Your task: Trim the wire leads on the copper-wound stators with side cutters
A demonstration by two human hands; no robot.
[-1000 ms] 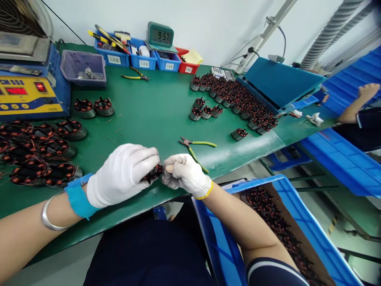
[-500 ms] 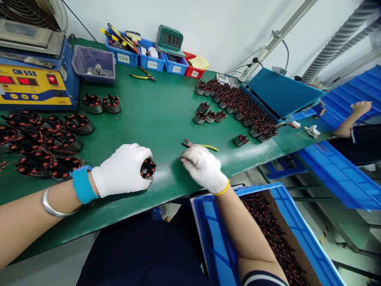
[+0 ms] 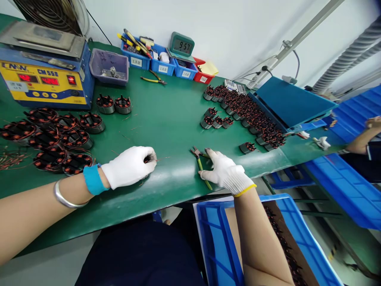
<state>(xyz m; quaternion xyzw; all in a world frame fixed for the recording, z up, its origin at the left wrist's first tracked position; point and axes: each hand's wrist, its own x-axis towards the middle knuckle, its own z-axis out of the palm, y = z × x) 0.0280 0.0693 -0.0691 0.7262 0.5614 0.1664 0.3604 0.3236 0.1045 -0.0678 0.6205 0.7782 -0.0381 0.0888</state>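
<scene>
My left hand [image 3: 131,167], in a white glove, is closed around a small motor stator [image 3: 147,159]. Only a dark bit of the stator shows between the fingers, with a thin copper wire sticking out to the right. My right hand [image 3: 222,169], also gloved, is open with thumb and fingers spread over the side cutters [image 3: 199,159]. The cutters lie on the green table with their jaws apart; the thumb is at one green handle, and the other handle is partly hidden by the fingers.
Bulky wound stators [image 3: 47,137] crowd the left, below a yellow-and-blue CM 558 unit [image 3: 44,85]. Rows of stators [image 3: 247,111] stand at right. Tool boxes [image 3: 162,65] and a clock [image 3: 181,43] line the back. A blue crate [image 3: 288,202] sits by my right arm.
My right hand has opened from a pinch and moved right to the side cutters, which have turned and spread. My left hand now covers more of the stator. The camera view has shifted slightly.
</scene>
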